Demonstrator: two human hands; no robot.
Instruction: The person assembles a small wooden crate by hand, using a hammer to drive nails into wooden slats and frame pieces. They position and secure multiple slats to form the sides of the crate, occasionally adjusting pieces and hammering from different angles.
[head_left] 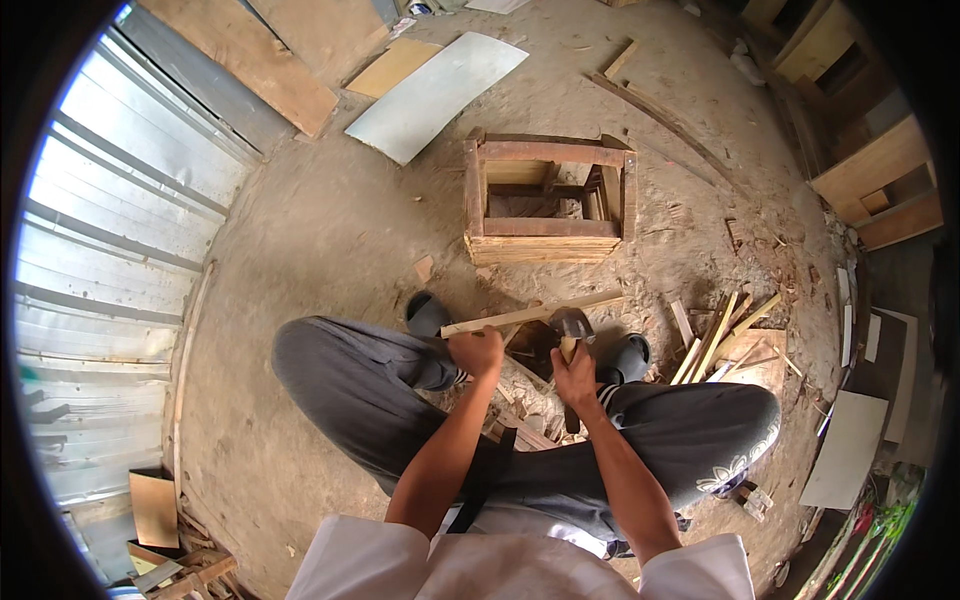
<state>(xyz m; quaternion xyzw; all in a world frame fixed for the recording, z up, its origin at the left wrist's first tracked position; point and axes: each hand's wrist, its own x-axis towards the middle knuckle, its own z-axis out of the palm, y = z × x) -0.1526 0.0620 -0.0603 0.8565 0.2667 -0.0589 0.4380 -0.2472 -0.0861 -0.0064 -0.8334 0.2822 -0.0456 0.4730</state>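
My left hand (477,352) is closed at the near-left end of a pale wood strip (575,305), which slants up to the right between my feet. In my right hand (574,376) is a hammer, gripped by its wooden handle close below the dark metal head (572,323). The hammer head is just below the strip; whether they touch I cannot tell. Between my hands sits a dark brown object (532,345), partly hidden, whose kind does not show. Wood scraps (525,435) lie beneath my arms.
A wooden box-like frame (550,228) stands on the dirt floor ahead. Thin wood sticks (715,340) are piled by my right knee. A pale sheet (437,95) lies farther off. Corrugated metal wall (110,240) bounds the left; wooden panels (880,185) stand at right.
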